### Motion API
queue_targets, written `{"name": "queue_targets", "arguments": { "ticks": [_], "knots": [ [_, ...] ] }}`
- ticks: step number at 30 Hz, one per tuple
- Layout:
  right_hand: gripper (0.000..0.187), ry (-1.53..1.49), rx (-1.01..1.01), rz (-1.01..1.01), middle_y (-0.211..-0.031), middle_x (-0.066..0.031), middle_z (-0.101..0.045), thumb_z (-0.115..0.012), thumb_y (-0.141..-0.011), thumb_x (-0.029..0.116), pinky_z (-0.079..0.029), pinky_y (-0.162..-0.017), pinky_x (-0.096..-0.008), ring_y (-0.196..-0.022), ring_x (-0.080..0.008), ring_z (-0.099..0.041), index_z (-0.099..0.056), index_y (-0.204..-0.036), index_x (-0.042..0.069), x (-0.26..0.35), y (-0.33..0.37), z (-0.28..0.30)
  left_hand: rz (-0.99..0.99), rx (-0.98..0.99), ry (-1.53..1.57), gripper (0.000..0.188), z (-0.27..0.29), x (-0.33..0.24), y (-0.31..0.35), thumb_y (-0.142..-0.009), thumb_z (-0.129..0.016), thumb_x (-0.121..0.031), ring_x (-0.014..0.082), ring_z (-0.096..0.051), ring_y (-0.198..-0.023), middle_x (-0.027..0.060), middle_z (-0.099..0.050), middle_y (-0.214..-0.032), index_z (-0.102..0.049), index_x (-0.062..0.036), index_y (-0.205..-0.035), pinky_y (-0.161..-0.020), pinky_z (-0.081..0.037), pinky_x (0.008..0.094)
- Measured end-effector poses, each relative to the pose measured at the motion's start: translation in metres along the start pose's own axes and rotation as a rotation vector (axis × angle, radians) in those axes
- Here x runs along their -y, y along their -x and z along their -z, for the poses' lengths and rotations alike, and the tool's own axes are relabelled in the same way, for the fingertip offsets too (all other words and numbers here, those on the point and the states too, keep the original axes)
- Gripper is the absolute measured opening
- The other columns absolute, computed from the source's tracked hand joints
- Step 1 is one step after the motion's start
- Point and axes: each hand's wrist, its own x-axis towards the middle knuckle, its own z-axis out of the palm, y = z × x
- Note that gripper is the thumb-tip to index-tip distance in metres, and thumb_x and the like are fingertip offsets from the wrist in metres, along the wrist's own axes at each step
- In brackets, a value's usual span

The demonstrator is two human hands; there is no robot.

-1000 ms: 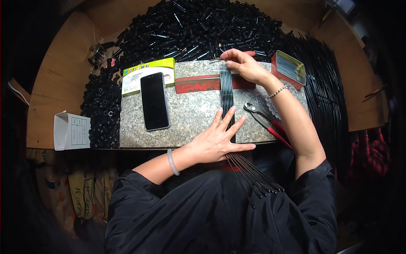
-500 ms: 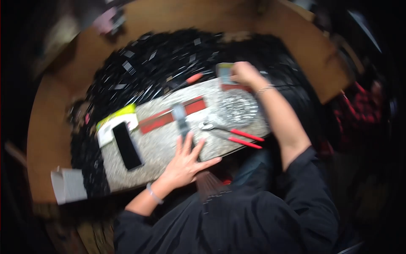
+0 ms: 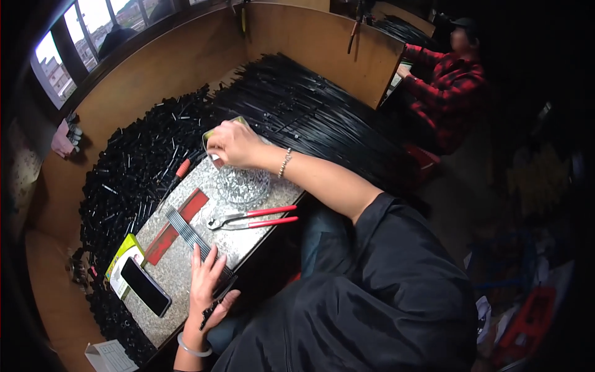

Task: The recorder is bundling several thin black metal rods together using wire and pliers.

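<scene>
A bundle of thin black strips point(image 3: 188, 231) lies across a red flat bar point(image 3: 162, 243) on a speckled stone slab point(image 3: 176, 282). My left hand point(image 3: 206, 288) rests against the near end of the strips, its fingers stretched and apart; dark strip ends show below the palm. At the slab's far end my right hand point(image 3: 235, 146) is closed, fingers curled down beside a yellow-edged object point(image 3: 240, 120) mostly hidden behind it. What those fingers hold is hidden. Just below that hand sits a round heap of small shiny metal pieces point(image 3: 245, 189). Red-handled pliers point(image 3: 269, 211) lie nearby.
A phone point(image 3: 146, 286) and a yellow-green and white packet point(image 3: 126, 259) lie at the slab's left. An orange-handled tool point(image 3: 182, 168) is along its far edge. Black pieces point(image 3: 133, 149) and long black strips point(image 3: 304, 99) pile behind. Another person point(image 3: 443, 80) sits beyond a wooden panel point(image 3: 322, 46).
The view has swung toward the right, showing windows and the other person. My left hand has turned, palm lifted sideways. My right hand stays at the slab's far end, now covering more of the yellow-edged object.
</scene>
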Motion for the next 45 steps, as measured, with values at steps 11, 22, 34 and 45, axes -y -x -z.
{"name": "queue_targets", "arguments": {
  "ticks": [11, 22, 34, 45],
  "knots": [
    [0.006, -0.624, 0.087, 0.045, -0.068, -0.004, -0.057, -0.064, -0.075, -0.003, -0.038, -0.062, -0.0252, -0.064, -0.0133, -0.048, -0.061, -0.075, 0.002, 0.141, 0.053, 0.108, -0.126, -0.112, 0.274, 0.043, 0.045, -0.046, -0.018, -0.079, -0.068, -0.011, 0.0305, -0.058, -0.109, 0.0148, -0.062, -0.113, -0.057, 0.0008, -0.118, -0.095, -0.044, 0.0371],
    [0.017, -0.424, 0.087, 0.24, -0.065, -0.0001, -0.052, -0.074, -0.065, 0.002, -0.033, -0.06, -0.0291, -0.061, -0.0171, -0.044, -0.064, -0.077, 0.008, 0.189, 0.074, 0.116, -0.213, -0.139, 0.204, 0.038, 0.041, -0.056, -0.014, -0.081, -0.066, -0.014, 0.0292, -0.064, -0.095, 0.0128, -0.066, -0.102, -0.058, -0.0011, -0.116, -0.088, -0.049, 0.0386],
    [0.018, -0.296, -0.048, 0.244, -0.067, -0.0006, -0.054, -0.074, -0.065, 0.001, -0.033, -0.059, -0.0293, -0.061, -0.0165, -0.044, -0.064, -0.079, 0.006, 0.191, 0.077, 0.121, -0.328, -0.271, -0.038, 0.022, 0.038, -0.053, -0.018, -0.079, -0.067, -0.009, 0.0222, -0.067, -0.077, 0.0078, -0.069, -0.086, -0.065, -0.0017, -0.1, -0.08, -0.052, 0.0377],
    [0.018, -0.274, -0.045, 0.262, -0.065, 0.0005, -0.052, -0.075, -0.063, 0.003, -0.033, -0.06, -0.0295, -0.061, -0.017, -0.044, -0.065, -0.077, 0.008, 0.198, 0.077, 0.119, -0.347, -0.272, -0.075, 0.023, 0.037, -0.053, -0.013, -0.08, -0.067, -0.01, 0.0214, -0.067, -0.078, 0.0079, -0.069, -0.092, -0.066, -0.0016, -0.101, -0.081, -0.052, 0.0372]
  ]
}}
